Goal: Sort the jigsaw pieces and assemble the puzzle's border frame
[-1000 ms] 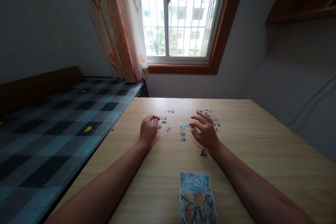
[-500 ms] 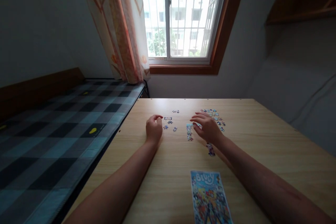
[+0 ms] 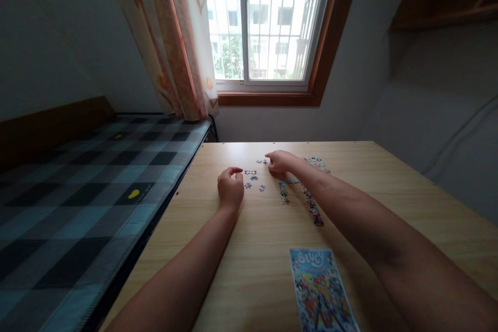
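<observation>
Pointing from a narrow curl, the right hand (image 3: 280,162) had puzzle pieces (image 3: 259,161) just beside its fingertips.
Loose pieces (image 3: 254,178) lay right of the left hand (image 3: 231,187), also curled; neither grip could be told.

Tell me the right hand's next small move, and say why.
I'd probably have the right hand pinch one of the farthest loose puzzle pieces: its fingertips are right beside them, while the left hand is by the nearer loose pieces. Whether the right hand already holds something is too small to tell.
</observation>
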Demonstrator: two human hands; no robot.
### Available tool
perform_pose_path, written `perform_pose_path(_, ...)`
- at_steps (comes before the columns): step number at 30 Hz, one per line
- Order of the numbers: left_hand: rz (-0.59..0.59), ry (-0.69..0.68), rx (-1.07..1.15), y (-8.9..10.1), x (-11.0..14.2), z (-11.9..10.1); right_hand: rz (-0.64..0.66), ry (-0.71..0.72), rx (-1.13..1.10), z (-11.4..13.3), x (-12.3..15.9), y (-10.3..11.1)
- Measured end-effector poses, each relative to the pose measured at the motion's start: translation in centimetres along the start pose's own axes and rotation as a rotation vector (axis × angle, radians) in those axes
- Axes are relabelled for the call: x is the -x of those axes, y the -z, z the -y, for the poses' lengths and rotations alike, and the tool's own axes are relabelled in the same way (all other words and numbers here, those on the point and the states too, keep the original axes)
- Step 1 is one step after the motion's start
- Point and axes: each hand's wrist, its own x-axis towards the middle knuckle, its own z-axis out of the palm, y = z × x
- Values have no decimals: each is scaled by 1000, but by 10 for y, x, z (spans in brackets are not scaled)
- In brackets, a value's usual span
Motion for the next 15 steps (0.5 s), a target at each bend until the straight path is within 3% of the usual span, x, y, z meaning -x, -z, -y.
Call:
perform_pose_path(8,3,6,-8,0,0,-2,74,-67,101,11,-23,3)
perform_pose_path(15,1,-5,-6,0,0,-1,59,-78,86,10,-30,3)
